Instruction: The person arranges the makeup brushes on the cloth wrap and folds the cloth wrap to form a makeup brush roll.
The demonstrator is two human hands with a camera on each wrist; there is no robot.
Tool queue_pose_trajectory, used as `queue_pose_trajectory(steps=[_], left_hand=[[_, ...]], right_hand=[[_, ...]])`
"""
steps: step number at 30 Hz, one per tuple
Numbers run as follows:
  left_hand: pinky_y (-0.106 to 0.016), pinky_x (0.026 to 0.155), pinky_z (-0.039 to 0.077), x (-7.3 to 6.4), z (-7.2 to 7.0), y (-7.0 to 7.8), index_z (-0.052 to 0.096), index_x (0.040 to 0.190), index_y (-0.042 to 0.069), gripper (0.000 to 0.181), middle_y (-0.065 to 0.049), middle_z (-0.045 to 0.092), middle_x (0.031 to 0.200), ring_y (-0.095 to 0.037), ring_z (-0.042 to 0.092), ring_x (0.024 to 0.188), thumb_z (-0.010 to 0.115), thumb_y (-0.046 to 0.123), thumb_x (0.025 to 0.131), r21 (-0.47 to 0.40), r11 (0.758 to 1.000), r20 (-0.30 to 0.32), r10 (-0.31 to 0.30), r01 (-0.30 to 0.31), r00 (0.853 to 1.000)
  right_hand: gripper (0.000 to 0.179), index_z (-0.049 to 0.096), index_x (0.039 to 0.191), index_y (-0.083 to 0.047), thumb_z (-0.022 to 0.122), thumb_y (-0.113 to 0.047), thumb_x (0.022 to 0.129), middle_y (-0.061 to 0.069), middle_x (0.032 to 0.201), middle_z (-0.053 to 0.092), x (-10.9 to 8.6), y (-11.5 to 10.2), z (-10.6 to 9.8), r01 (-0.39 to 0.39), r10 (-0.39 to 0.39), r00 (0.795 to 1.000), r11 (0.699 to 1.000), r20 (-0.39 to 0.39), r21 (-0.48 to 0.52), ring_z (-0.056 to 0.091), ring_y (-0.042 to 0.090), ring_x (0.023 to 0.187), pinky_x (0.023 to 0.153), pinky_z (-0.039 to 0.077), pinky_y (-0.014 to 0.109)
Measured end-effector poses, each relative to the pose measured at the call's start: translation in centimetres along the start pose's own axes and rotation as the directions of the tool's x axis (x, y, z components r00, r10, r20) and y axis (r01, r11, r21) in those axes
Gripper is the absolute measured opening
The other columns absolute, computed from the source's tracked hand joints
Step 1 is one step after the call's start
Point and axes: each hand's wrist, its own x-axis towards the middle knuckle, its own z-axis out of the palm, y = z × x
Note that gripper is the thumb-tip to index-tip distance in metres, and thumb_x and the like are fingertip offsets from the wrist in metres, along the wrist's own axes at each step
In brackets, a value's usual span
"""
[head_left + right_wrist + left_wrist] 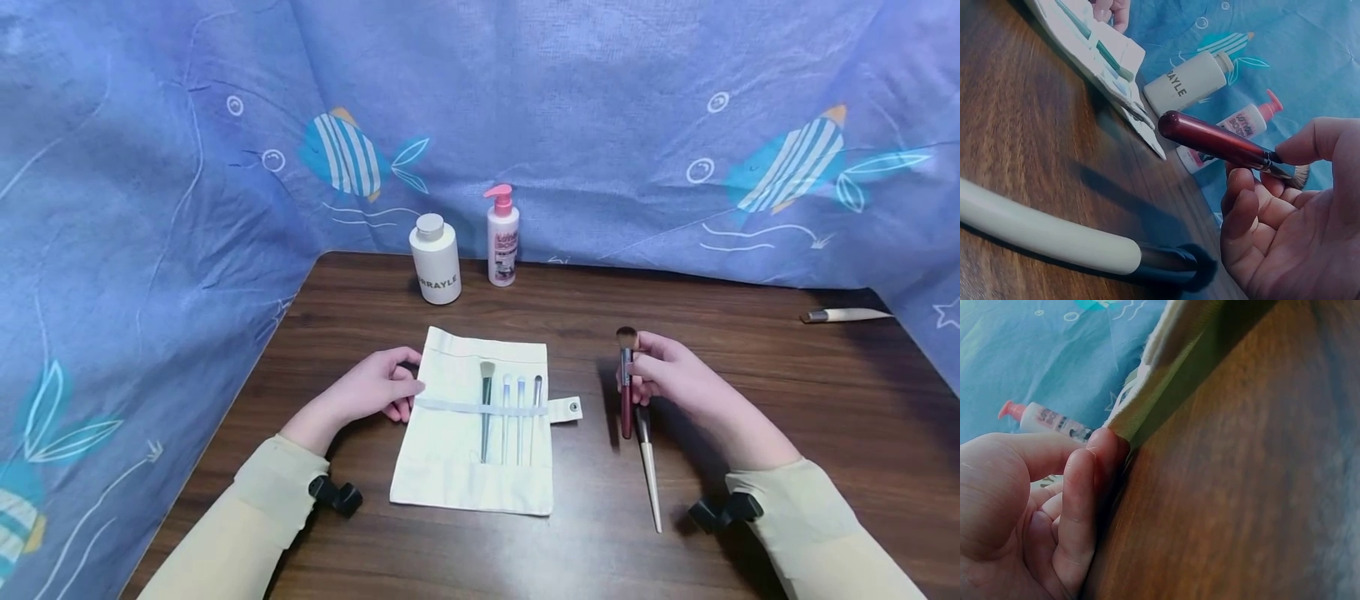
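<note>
A white cloth makeup brush roll [442, 492] lies spread on the table, with several brushes tucked under its elastic band [457, 406]. My left hand [382, 385] is at the roll's left edge, and in the left wrist view the thumb and a finger [1079, 487] pinch that edge. To the right, my right hand [663, 371] holds a makeup brush [1216, 140] with a dark red handle by its ferrule, bristles up and handle hanging down. Below this hand another makeup brush [650, 483] with a pale handle lies on the table.
A white bottle [437, 271] and a pink-topped lotion pump bottle [503, 246] stand behind the roll. One more pale-handled brush [847, 315] lies at the table's far right. The roll's snap tab [564, 409] sticks out rightward. Blue fish-patterned cloth [570, 125] hangs behind the table.
</note>
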Motion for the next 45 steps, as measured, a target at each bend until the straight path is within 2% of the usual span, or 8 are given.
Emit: queue_pose_trajectory(steps=[5,17,27,41,45], left_hand=[[-0.032,0.054,0.059,0.0,-0.1,-0.1,0.05,0.135,-0.001,0.043,-0.01,0.067,0.071,-0.021,0.067,0.058,0.067,0.013,0.098,0.0,1.0,-0.004,0.014,-0.014,1.0],[-0.032,0.057,0.06,0.4,0.1,0.1,0.05,0.134,0.002,0.041,-0.01,0.069,0.074,-0.022,0.068,0.061,0.067,0.013,0.098,-0.001,1.0,0.016,-0.006,0.006,1.0],[-0.033,0.057,0.06,0.4,-0.1,-0.1,0.05,0.134,0.002,0.041,-0.011,0.069,0.074,-0.022,0.069,0.061,0.067,0.013,0.098,0.003,1.0,0.014,-0.003,0.003,1.0],[-0.033,0.057,0.06,0.2,-0.1,0.0,0.05,0.135,0.003,0.041,-0.011,0.069,0.074,-0.023,0.069,0.061,0.067,0.012,0.098,0.007,1.0,0.007,-0.006,0.006,1.0],[-0.034,0.057,0.06,0.0,-0.1,0.1,0.05,0.136,0.003,0.042,-0.011,0.069,0.074,-0.023,0.069,0.061,0.067,0.012,0.099,0.008,1.0,0.002,-0.014,0.014,1.0]], right_hand=[[0.011,0.046,0.1,-0.004,0.041,0.005,0.096,0.002,0.075,0.062,0.3,0.0,0.3,0.018,-0.018,1.0,1.0,0.006,0.004,0.062,0.015,0.064,0.058,0.055,0.029],[0.003,0.043,0.099,0.001,0.042,-0.001,0.1,0.001,0.072,0.058,0.4,0.6,0.8,0.012,-0.012,1.0,1.0,-0.009,0.012,0.061,0.017,0.063,0.058,0.054,0.03],[0.012,0.043,0.094,-0.002,0.044,-0.007,0.105,0.004,0.073,0.06,1.6,-0.5,1.9,0.005,-0.004,1.0,0.991,-0.006,0.135,0.059,0.018,0.062,0.057,0.05,0.028],[0.011,0.041,0.089,-0.003,0.047,-0.004,0.099,0.003,0.066,0.051,3.6,-1.7,3.9,-0.008,0.009,1.0,0.993,-0.015,0.122,0.058,0.019,0.061,0.058,0.05,0.029],[0.006,0.043,0.093,-0.003,0.046,-0.003,0.098,0.003,0.069,0.054,3.6,-1.8,4.2,-0.007,0.008,1.0,0.992,-0.004,0.125,0.057,0.017,0.061,0.058,0.052,0.028]])
